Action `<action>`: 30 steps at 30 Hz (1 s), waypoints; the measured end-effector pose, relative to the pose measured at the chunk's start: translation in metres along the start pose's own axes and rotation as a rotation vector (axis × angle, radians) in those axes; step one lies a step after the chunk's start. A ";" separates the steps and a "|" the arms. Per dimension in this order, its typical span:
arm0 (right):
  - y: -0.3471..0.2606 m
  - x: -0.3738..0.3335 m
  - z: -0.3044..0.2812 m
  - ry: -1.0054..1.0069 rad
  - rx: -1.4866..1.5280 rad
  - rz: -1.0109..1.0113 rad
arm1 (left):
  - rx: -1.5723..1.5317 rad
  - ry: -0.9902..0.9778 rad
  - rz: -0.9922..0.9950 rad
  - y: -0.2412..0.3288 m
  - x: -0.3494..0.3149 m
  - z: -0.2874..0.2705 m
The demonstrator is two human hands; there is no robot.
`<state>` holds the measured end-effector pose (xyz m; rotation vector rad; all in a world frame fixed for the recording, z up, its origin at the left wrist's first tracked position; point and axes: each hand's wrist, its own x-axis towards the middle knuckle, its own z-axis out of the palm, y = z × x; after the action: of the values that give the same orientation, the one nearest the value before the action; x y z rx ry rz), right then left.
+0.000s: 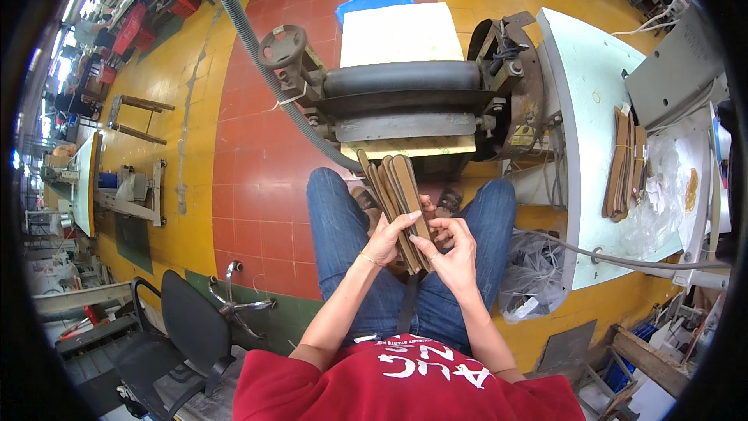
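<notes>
Person sat facing the roller machine (402, 76). Left hand (382, 242) gripped a fanned stack of brown strips (407, 187); right hand (454, 251) pinched its right side near the lower end. From where I stood, the stack was above the lap, between the knees. More brown strips (619, 164) lay on the pale table (588, 101) to the right.

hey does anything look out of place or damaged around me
Nothing looks clearly spilled or damaged. The untidiest spot is the crumpled clear plastic on the pale table at right, loosely heaped beside the banded strips. The brown strips in your left hand are fanned, their ends uneven.
</notes>
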<state>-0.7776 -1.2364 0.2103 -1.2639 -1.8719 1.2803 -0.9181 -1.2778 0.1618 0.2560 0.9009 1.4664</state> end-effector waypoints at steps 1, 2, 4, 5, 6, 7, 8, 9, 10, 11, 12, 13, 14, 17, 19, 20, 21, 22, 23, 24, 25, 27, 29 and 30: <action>0.003 0.003 -0.002 -0.016 0.070 0.065 | -0.020 -0.015 -0.014 -0.001 0.002 -0.001; 0.007 0.005 -0.002 -0.040 0.145 0.122 | -0.039 -0.038 -0.030 -0.003 0.003 -0.003; 0.015 0.013 -0.001 -0.063 0.352 0.196 | -0.108 -0.018 -0.059 -0.006 0.006 -0.008; 0.018 0.014 -0.001 -0.086 0.330 0.230 | -0.125 -0.012 -0.080 -0.005 0.007 -0.012; 0.022 0.016 0.000 -0.105 0.316 0.278 | -0.144 -0.018 -0.092 -0.004 0.009 -0.017; 0.024 0.019 0.004 -0.083 0.351 0.261 | -0.132 0.019 -0.096 -0.002 0.011 -0.021; 0.027 0.023 0.009 -0.058 0.393 0.253 | -0.132 0.030 -0.112 0.001 0.013 -0.028; 0.029 0.028 0.016 -0.043 0.438 0.264 | -0.131 0.034 -0.125 0.005 0.016 -0.035; 0.032 0.034 0.023 -0.027 0.544 0.204 | -0.119 0.076 -0.163 0.012 0.019 -0.044; 0.037 0.043 0.030 -0.006 0.484 0.250 | -0.132 -0.009 -0.014 0.014 0.022 -0.050; 0.042 0.054 0.037 -0.003 0.464 0.260 | -0.104 0.013 -0.017 0.019 0.024 -0.059; 0.047 0.063 0.045 0.009 0.577 0.300 | -0.089 0.007 -0.006 0.024 0.023 -0.069; 0.054 0.070 0.051 0.011 0.669 0.341 | -0.089 -0.003 0.014 0.027 0.022 -0.078; 0.071 0.087 0.072 0.101 0.702 0.505 | -0.117 0.038 -0.031 0.028 0.013 -0.100; 0.077 0.093 0.078 0.134 0.707 0.606 | -0.173 0.049 -0.063 0.023 0.005 -0.108; 0.079 0.099 0.081 0.123 0.713 0.568 | -0.189 0.050 -0.081 0.019 0.002 -0.110; 0.080 0.107 0.082 0.111 0.710 0.572 | -0.216 0.028 -0.083 0.014 -0.001 -0.109; 0.080 0.114 0.082 0.101 0.706 0.580 | -0.216 0.037 -0.100 0.009 -0.004 -0.108; 0.081 0.127 0.086 0.119 0.709 0.560 | -0.295 0.005 -0.102 0.004 -0.005 -0.106; 0.081 0.138 0.090 0.142 0.769 0.497 | -0.361 -0.013 -0.109 -0.001 -0.006 -0.103; 0.081 0.142 0.097 0.211 0.803 0.545 | -0.392 -0.038 -0.116 -0.004 -0.006 -0.101; 0.081 0.139 0.107 0.295 0.792 0.605 | -0.328 -0.030 -0.130 -0.008 -0.002 -0.099; 0.083 0.106 0.106 0.183 0.757 0.667 | -0.306 -0.028 -0.144 -0.009 0.003 -0.100; 0.083 0.087 0.101 0.098 0.755 0.760 | -0.261 -0.006 -0.129 -0.010 0.006 -0.101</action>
<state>-0.8631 -1.1893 0.0875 -1.5693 -0.6591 1.9858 -0.9783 -1.3108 0.0863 0.0089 0.6983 1.4436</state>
